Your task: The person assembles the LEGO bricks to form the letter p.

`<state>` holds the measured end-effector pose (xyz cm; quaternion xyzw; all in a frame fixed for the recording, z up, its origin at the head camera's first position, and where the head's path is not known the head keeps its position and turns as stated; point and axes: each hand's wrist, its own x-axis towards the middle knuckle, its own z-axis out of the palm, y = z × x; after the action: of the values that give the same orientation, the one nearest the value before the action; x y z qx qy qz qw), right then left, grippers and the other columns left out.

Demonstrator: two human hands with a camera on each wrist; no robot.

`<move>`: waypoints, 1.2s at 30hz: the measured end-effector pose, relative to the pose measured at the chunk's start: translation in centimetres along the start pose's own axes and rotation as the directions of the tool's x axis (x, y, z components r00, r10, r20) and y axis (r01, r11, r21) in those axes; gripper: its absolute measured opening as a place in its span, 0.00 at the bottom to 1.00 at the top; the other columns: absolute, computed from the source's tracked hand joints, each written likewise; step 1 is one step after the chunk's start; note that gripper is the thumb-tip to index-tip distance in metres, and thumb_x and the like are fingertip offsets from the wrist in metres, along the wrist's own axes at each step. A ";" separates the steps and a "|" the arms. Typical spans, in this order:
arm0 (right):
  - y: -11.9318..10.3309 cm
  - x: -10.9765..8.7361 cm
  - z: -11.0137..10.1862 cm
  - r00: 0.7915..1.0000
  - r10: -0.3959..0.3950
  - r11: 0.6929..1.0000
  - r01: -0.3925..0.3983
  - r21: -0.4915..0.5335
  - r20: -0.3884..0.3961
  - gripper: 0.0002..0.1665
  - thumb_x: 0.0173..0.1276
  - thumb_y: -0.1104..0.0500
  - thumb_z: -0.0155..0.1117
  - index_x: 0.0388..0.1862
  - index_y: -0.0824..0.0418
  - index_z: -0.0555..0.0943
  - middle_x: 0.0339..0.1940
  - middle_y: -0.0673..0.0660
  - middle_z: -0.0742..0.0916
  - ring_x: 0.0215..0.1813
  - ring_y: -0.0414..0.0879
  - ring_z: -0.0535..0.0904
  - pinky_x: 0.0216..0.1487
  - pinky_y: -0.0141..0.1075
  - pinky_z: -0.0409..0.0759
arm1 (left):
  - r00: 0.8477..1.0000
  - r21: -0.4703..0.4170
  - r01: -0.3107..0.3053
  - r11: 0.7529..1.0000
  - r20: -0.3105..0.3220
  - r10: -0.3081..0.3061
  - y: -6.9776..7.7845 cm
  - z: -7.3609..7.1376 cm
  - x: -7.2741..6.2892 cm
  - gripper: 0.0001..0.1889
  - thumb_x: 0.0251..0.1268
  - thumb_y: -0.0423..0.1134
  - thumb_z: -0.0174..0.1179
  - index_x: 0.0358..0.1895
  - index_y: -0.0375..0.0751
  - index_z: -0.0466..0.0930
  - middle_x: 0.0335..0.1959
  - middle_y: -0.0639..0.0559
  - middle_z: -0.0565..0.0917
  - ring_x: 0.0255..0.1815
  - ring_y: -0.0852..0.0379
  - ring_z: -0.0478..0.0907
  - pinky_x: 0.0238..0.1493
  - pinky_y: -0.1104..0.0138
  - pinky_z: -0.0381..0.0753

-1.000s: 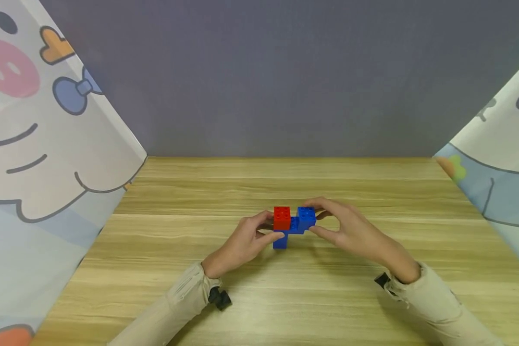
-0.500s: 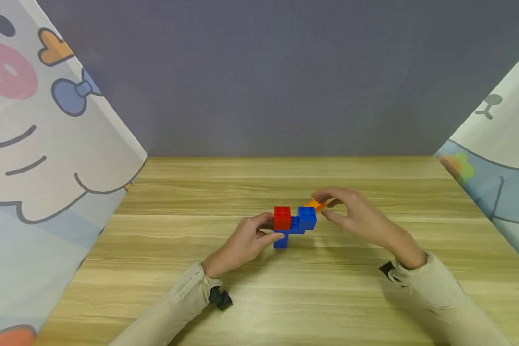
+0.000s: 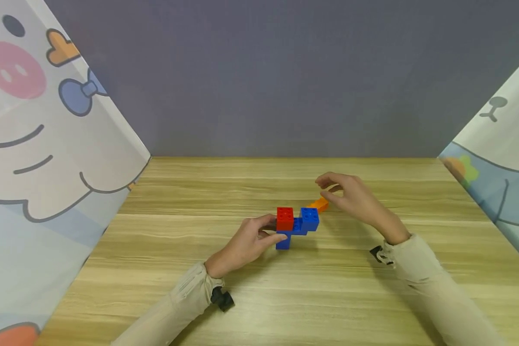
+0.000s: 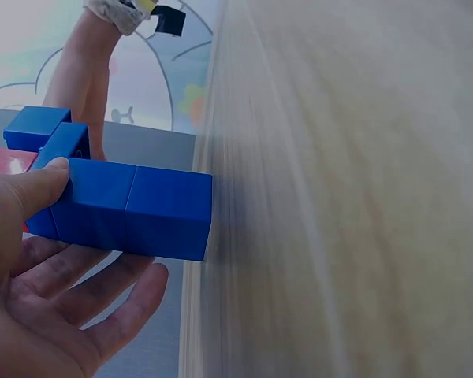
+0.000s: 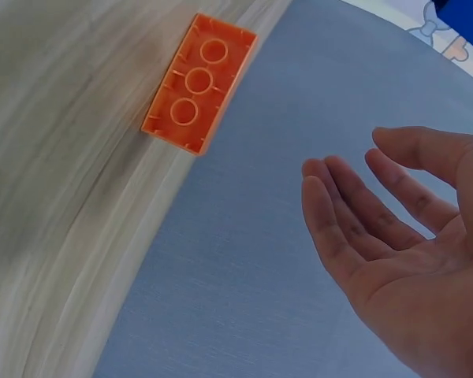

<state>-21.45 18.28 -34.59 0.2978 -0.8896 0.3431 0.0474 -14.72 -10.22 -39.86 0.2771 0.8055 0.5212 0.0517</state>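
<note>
My left hand (image 3: pixel 245 244) grips a stack of building bricks upright on the table, its thumb at the front and fingers behind. The stack has a blue column (image 3: pixel 283 242), a blue crosspiece (image 3: pixel 300 229) reaching right, a red brick (image 3: pixel 284 219) on top at the left and a blue brick (image 3: pixel 310 219) on top at the right. In the left wrist view the column (image 4: pixel 134 206) shows as joined blue bricks. My right hand (image 3: pixel 353 198) hovers with fingers loosely bent and nothing in them. Below it an orange brick (image 5: pixel 199 83) lies on its side, hollow underside showing in the right wrist view.
The wood-grain table (image 3: pixel 190 192) ends at a grey wall panel (image 3: pixel 285 86) at the back. Cartoon-printed panels stand at the left (image 3: pixel 56 158) and right (image 3: pixel 508 144). A black strap piece (image 3: pixel 222 299) hangs at the left cuff.
My right hand has let go of the stack's right-hand blue brick, moved right and back, and risen past the orange brick, which has come into view. My left hand keeps its grip.
</note>
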 end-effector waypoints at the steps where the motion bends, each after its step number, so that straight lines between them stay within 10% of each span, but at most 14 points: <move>1: 0.1 0.2 0.0 1.000 0.001 1.000 -0.001 -0.002 0.003 0.15 0.72 0.65 0.62 0.57 0.64 0.80 0.53 0.61 0.85 0.51 0.55 0.83 0.51 0.52 0.83 | 1.000 0.003 -0.001 1.000 0.001 0.001 0.0 0.0 0.0 0.18 0.68 0.40 0.65 0.57 0.37 0.79 0.52 0.43 0.85 0.49 0.52 0.85 0.43 0.70 0.84; 27: 3.1 0.7 2.4 0.937 0.118 0.988 -0.078 -0.133 0.329 0.20 0.71 0.65 0.63 0.60 0.68 0.81 0.57 0.64 0.84 0.57 0.59 0.80 0.56 0.55 0.78 | 1.000 -0.026 0.005 1.000 -0.006 -0.005 -0.6 0.2 0.3 0.17 0.68 0.40 0.65 0.56 0.38 0.81 0.52 0.45 0.86 0.47 0.54 0.85 0.42 0.71 0.84; 36: 3.8 0.7 2.0 0.937 0.107 0.994 -0.103 -0.027 0.333 0.18 0.77 0.60 0.58 0.61 0.64 0.81 0.58 0.63 0.84 0.29 0.40 0.78 0.34 0.37 0.78 | 1.000 -0.033 0.003 0.999 -0.011 -0.003 -0.5 0.2 0.5 0.17 0.67 0.40 0.66 0.57 0.38 0.81 0.51 0.46 0.86 0.43 0.54 0.86 0.41 0.70 0.85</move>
<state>-23.91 18.83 -38.12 0.3036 -0.9009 0.2855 -0.1210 -15.24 -9.99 -40.26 0.2724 0.7973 0.5360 0.0527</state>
